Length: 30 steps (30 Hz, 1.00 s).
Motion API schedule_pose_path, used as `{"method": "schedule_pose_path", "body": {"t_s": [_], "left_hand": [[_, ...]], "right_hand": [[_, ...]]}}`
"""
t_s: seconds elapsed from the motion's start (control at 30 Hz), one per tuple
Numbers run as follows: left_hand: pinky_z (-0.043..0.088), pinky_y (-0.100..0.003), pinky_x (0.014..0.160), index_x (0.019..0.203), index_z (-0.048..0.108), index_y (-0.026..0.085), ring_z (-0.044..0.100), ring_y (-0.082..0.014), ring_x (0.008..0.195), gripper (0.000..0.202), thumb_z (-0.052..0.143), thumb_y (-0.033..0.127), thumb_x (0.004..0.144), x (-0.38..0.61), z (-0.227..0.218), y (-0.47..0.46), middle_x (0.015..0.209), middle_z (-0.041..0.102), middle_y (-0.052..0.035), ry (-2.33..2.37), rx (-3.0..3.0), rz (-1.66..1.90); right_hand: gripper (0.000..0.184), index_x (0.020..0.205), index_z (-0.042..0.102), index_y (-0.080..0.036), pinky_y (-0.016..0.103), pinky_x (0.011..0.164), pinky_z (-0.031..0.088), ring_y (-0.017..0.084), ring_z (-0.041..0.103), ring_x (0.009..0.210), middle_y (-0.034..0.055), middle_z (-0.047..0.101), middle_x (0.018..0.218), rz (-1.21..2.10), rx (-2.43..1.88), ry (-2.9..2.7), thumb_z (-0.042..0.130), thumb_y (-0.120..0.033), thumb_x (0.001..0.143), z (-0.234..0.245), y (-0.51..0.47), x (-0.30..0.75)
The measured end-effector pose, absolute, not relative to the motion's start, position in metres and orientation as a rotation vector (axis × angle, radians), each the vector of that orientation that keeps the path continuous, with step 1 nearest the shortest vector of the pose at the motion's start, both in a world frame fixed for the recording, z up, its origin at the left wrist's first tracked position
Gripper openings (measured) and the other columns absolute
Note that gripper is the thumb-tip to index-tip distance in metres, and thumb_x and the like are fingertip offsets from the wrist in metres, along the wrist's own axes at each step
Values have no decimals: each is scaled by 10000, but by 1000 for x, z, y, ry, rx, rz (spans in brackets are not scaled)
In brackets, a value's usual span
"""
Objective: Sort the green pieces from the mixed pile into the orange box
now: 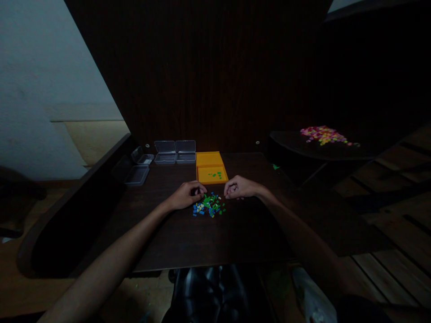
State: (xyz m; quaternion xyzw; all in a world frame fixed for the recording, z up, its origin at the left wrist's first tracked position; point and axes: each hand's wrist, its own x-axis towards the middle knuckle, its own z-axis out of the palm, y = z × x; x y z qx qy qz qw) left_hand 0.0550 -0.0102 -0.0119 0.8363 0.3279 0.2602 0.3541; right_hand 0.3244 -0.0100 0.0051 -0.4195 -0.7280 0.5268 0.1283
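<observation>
- My left hand [186,195] is resting on the worktop [202,237], loosely clenched, with its fingertips touching the left edge of the pile of small bricks [209,206]. I cannot tell whether a brick is pinched inside.
- My right hand [239,187] is curling shut at the pile's upper right corner. What it holds, if anything, is hidden.
- The pile is lying between both hands, mixing green, blue and a few pale pieces.
- Just beyond, the orange tray [211,172] is holding a few green pieces [214,175]. I am judging the sorting as barely begun, since most of the bricks are lying unsorted.
- Further back, the clear boxes [175,151] are sitting open and, as far as I can see, unfilled.
- Far right, a pink and yellow heap [323,134] is lying on a separate dark surface.
- No brand, label or writing is showing legibly.
</observation>
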Motion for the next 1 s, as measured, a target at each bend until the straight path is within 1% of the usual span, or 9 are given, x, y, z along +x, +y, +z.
{"method": "schedule_pose_path", "body": {"t_s": [0.13, 0.27, 0.33, 0.43, 0.5, 0.6, 0.7, 0.8, 1.0], "left_hand": [[448, -232, 662, 925, 688, 133, 551, -125, 712, 157, 610, 226, 825, 55, -13, -10, 856, 652, -47, 837, 2159, 672], [448, -233, 659, 927, 682, 130, 545, -124, 712, 158, 607, 222, 822, 55, -13, -10, 860, 648, -47, 836, 2161, 677], [447, -232, 655, 929, 682, 131, 540, -122, 706, 159, 606, 223, 823, 55, -13, -10, 854, 647, -45, 837, 2162, 678], [447, -231, 652, 924, 680, 135, 540, -121, 699, 150, 606, 217, 823, 55, -13, -10, 851, 647, -41, 832, 2167, 676], [449, -233, 658, 917, 680, 136, 544, -123, 702, 142, 607, 206, 818, 55, -13, -10, 848, 649, -40, 827, 2168, 681], [452, -236, 660, 918, 681, 138, 545, -125, 705, 142, 608, 205, 815, 55, -12, -11, 848, 653, -41, 831, 2163, 684], [450, -234, 651, 918, 681, 142, 540, -124, 699, 149, 607, 226, 820, 55, -12, -11, 843, 649, -39, 835, 2162, 682], [445, -232, 642, 914, 679, 142, 535, -121, 689, 153, 601, 238, 825, 55, -12, -11, 843, 646, -38, 840, 2171, 679], [439, -229, 635, 939, 679, 134, 532, -120, 684, 174, 599, 234, 822, 57, -14, -9, 847, 652, -40, 837, 2168, 683]], "right_hand": [[290, 762, 658, -126, 182, 404, 386, 67, 468, 409, -44, 550, 508, 1527, -1223, -2121, 744, -378, 648, 5, -11, 324], [313, 776, 664, -125, 182, 384, 351, 71, 459, 408, -39, 548, 516, 1508, -1238, -2122, 732, -407, 658, 3, -10, 323], [333, 789, 676, -125, 187, 403, 358, 76, 473, 437, -25, 567, 546, 1464, -1224, -2101, 734, -426, 658, 2, -9, 323], [350, 771, 686, -132, 209, 484, 393, 94, 503, 537, 6, 599, 619, 1245, -1198, -1971, 742, -452, 642, -3, -4, 324], [360, 774, 686, -141, 229, 529, 391, 108, 493, 585, 15, 594, 644, 1057, -1214, -1848, 727, -476, 650, -8, 1, 326], [380, 815, 683, -156, 250, 550, 364, 125, 455, 610, 20, 575, 659, 833, -1272, -1687, 675, -514, 688, -17, 10, 330], [377, 824, 682, -163, 257, 542, 321, 131, 398, 600, 11, 529, 628, 649, -1352, -1542, 625, -518, 711, -26, 18, 332], [361, 807, 682, -165, 262, 550, 299, 134, 373, 597, 5, 499, 617, 579, -1384, -1484, 601, -504, 714, -32, 24, 329], [291, 790, 696, -165, 267, 593, 339, 140, 418, 640, 20, 527, 691, 567, -1282, -1595, 606, -433, 722, -31, 24, 317]]}}
